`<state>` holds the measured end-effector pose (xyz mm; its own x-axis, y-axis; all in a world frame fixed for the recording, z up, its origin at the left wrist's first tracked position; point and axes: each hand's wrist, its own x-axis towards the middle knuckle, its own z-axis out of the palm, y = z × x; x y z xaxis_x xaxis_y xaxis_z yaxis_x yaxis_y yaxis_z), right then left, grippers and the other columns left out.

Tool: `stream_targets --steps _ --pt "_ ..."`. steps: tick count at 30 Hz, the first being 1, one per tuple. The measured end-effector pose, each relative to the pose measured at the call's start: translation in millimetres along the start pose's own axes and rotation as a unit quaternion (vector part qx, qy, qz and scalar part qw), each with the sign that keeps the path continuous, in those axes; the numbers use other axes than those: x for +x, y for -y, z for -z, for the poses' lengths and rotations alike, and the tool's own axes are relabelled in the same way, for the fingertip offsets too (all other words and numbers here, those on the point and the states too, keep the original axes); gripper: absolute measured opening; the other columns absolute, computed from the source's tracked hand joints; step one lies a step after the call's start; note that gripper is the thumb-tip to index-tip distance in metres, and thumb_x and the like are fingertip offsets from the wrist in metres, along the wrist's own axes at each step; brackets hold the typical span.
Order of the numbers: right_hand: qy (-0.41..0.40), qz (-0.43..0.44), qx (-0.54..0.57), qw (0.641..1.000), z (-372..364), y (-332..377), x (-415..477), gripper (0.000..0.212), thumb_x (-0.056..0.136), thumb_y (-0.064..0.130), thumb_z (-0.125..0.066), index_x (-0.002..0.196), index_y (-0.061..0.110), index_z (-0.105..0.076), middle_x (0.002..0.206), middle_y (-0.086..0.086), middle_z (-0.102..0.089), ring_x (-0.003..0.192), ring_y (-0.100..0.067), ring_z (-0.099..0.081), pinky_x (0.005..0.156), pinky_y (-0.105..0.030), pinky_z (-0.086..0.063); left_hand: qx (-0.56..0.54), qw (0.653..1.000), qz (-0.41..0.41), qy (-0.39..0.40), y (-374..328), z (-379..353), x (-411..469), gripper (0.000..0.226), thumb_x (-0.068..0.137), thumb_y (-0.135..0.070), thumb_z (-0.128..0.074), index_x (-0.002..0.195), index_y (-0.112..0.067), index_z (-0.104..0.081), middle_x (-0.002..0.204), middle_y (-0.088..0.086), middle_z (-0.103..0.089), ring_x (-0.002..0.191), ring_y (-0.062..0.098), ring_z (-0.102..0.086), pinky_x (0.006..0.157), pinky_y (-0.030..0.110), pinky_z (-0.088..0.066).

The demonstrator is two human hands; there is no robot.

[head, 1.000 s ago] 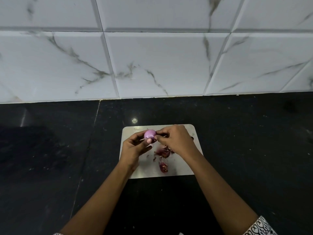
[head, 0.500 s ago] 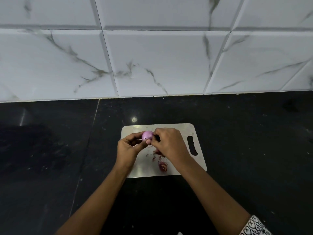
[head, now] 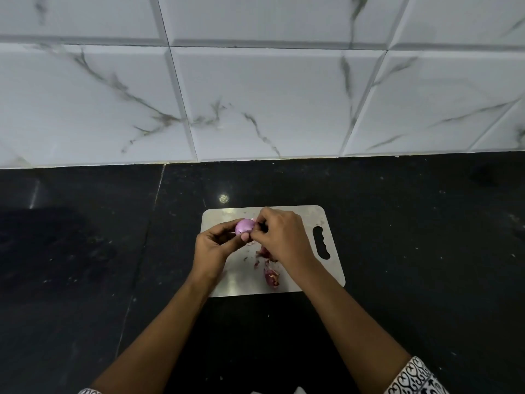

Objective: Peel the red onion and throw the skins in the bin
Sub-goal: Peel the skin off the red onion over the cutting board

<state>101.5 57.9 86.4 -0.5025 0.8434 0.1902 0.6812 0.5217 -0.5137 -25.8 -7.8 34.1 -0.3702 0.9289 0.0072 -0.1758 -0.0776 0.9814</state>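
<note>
I hold the red onion (head: 244, 226) in the left grip (head: 211, 248) above the cutting board (head: 287, 214). The right grip (head: 284, 237), at the onion's 3 o'clock, pinches its skin. Skins (head: 271, 275) lie at 5 o'clock on the board; bin unseen.

You've got the red onion (head: 244, 226) up off the board, small, rounded, smooth pale purple where peeled, pinched between both sets of fingers (head: 245, 237). Skins (head: 271, 275) lie below it in loose dark-red scraps, the biggest curled piece nearest you.
</note>
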Motion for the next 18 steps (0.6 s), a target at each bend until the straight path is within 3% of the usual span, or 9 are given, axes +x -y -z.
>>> stream_targets --steps 5,9,10,13,18 --pt "0.039 -0.062 0.110 0.991 7.6 -9.8 11.6 0.009 0.083 0.016 -0.066 0.088 0.011 -0.070 0.081 -0.004 -0.072 0.062 -0.005 -0.063 0.058 -0.012 -0.049 -0.080 0.995 0.049 -0.030 0.6 -7.8 -2.7 0.026 0.080 0.004 -0.059 0.102 -0.008 -0.065 0.082 -0.002 -0.075 0.078 0.010 -0.070 0.065 0.021 -0.055" --pt "0.026 -0.113 0.128 0.985 4.8 -24.4 16.9 0.010 0.085 0.016 -0.062 0.089 0.012 -0.071 0.084 -0.004 -0.073 0.061 -0.003 -0.062 0.054 -0.006 -0.045 -0.104 0.990 0.083 -0.051 -0.5 -5.5 1.2 0.026 0.085 0.008 -0.052 0.101 -0.009 -0.064 0.080 -0.003 -0.074 0.075 0.009 -0.070 0.063 0.021 -0.055" --pt "0.056 -0.110 0.105 0.987 4.7 -27.4 18.1 0.013 0.087 0.018 -0.061 0.092 0.012 -0.071 0.088 -0.004 -0.073 0.065 -0.005 -0.062 0.056 -0.008 -0.045 -0.109 0.989 0.089 -0.054 -0.2 -4.8 1.8 0.025 0.086 0.006 -0.053 0.101 -0.009 -0.065 0.081 -0.003 -0.074 0.076 0.010 -0.070 0.063 0.022 -0.056" --pt "0.173 -0.081 0.014 0.981 2.6 -29.6 17.6 0.022 0.090 0.026 -0.058 0.098 0.011 -0.072 0.099 -0.008 -0.071 0.082 -0.020 -0.064 0.075 -0.033 -0.053 -0.129 0.984 0.103 -0.066 0.4 -4.3 2.8 0.022 0.087 0.002 -0.053 0.099 -0.011 -0.066 0.082 -0.002 -0.075 0.077 0.011 -0.071 0.064 0.023 -0.056" --pt "0.058 -0.025 0.059 0.996 1.6 -28.4 10.4 0.013 0.076 0.018 -0.075 0.081 0.014 -0.063 0.090 0.003 -0.057 0.076 -0.013 -0.059 0.067 -0.026 -0.048 -0.167 0.974 0.139 -0.070 -1.4 -7.9 3.5 0.015 0.089 -0.007 -0.053 0.097 -0.010 -0.065 0.078 0.002 -0.074 0.072 0.013 -0.070 0.059 0.022 -0.056"
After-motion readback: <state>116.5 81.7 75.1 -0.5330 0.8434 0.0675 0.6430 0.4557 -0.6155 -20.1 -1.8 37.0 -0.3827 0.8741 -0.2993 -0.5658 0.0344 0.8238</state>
